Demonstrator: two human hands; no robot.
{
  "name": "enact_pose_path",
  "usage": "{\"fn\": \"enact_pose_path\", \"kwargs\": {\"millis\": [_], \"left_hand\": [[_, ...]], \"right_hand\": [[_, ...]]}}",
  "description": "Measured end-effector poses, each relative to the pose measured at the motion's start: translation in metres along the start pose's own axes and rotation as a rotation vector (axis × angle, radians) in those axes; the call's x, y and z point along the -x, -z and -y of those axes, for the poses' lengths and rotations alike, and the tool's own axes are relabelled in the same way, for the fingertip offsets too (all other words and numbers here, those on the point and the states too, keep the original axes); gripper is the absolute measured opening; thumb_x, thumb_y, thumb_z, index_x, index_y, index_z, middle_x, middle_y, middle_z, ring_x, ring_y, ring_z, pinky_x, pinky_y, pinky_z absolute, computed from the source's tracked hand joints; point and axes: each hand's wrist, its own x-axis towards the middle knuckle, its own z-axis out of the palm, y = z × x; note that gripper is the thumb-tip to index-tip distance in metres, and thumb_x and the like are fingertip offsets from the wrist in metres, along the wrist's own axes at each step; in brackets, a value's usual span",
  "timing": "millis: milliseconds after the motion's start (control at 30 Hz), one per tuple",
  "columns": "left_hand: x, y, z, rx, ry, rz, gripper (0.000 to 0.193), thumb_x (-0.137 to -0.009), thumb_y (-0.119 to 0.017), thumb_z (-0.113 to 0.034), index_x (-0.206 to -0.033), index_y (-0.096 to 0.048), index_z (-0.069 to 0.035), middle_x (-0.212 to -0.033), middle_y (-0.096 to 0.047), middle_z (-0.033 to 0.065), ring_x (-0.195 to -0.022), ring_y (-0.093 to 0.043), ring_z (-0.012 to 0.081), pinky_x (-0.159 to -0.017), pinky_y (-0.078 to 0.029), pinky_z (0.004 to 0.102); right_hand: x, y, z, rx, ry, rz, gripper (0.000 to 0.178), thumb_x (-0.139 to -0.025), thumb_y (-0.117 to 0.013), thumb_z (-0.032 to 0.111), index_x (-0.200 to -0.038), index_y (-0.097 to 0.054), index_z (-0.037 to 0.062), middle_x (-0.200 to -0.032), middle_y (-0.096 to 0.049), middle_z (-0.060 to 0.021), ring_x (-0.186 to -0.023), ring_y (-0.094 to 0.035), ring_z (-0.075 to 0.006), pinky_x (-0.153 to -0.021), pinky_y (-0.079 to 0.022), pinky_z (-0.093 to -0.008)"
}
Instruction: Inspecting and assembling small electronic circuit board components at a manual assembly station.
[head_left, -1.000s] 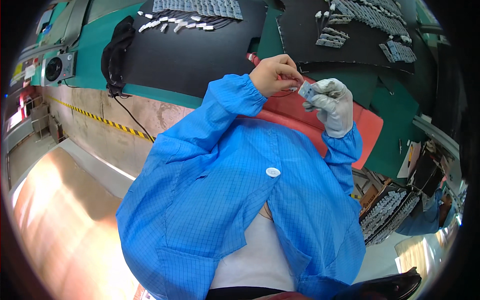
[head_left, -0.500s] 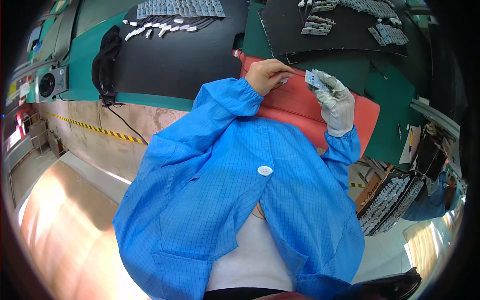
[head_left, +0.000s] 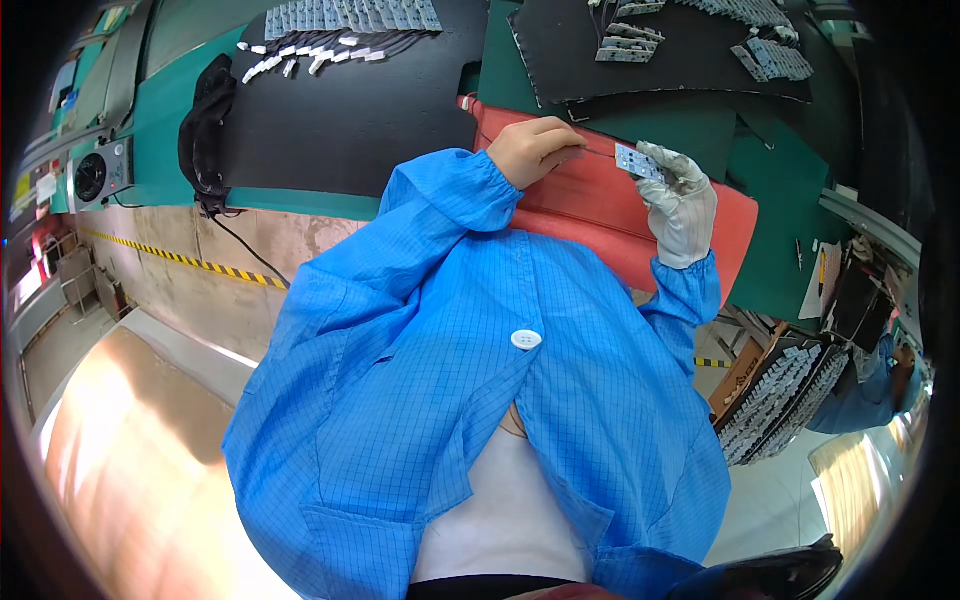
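Note:
My bare left hand (head_left: 537,153) is over the red mat (head_left: 575,215), its fingertips pinched on a thin dark cable (head_left: 601,153). The cable runs from there toward a small pale-blue circuit board (head_left: 636,161). My right hand (head_left: 682,208), in a white glove, grips that board by its right end, with the fingers wrapped behind it. The board is tilted, its face with small dark and white spots turned up. Where the cable meets the board is too small to make out, and its end inside my left fingers is hidden.
Rows of boards with white-plugged cables (head_left: 352,17) lie on a black panel (head_left: 400,120) at far left. Another black panel (head_left: 560,60) at far right bears board stacks (head_left: 628,43). A black cloth bundle (head_left: 207,135) and a small fan (head_left: 92,176) are at left; a board rack (head_left: 775,405) stands at right.
My left fingers have closed further, hiding the pale piece at their tips, and the cable now shows stretched toward the board. My right hand has turned the board slightly flatter.

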Motion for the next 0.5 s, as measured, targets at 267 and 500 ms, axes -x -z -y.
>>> {"fn": "enact_pose_path", "kwargs": {"millis": [267,500], "left_hand": [[0.005,0.0025,-0.0054,-0.005,0.036,-0.059,0.018,-0.077,-0.067,-0.003,-0.095,-0.064,-0.003,-0.09,-0.062,0.0107,-0.082,-0.064,0.0262,-0.071,-0.053,0.0312],[0.0046,0.0035,-0.0016,0.008,0.065,-0.016,0.018,-0.077,-0.067,-0.003,-0.095,-0.064,-0.004,-0.091,-0.062,0.0108,-0.083,-0.063,0.0257,-0.071,-0.053,0.032]], "right_hand": [[0.0011,-0.0037,0.0069,0.124,-0.028,0.033,0.041,-0.068,-0.065,-0.006,-0.109,-0.059,-0.0008,-0.111,-0.062,-0.0166,-0.091,-0.063,-0.0205,-0.065,-0.05,-0.0249],[0.0,-0.0052,0.0021,0.12,-0.008,0.022,0.042,-0.068,-0.068,-0.006,-0.109,-0.059,-0.0011,-0.111,-0.062,-0.0167,-0.094,-0.062,-0.0196,-0.069,-0.05,-0.0257]]}}
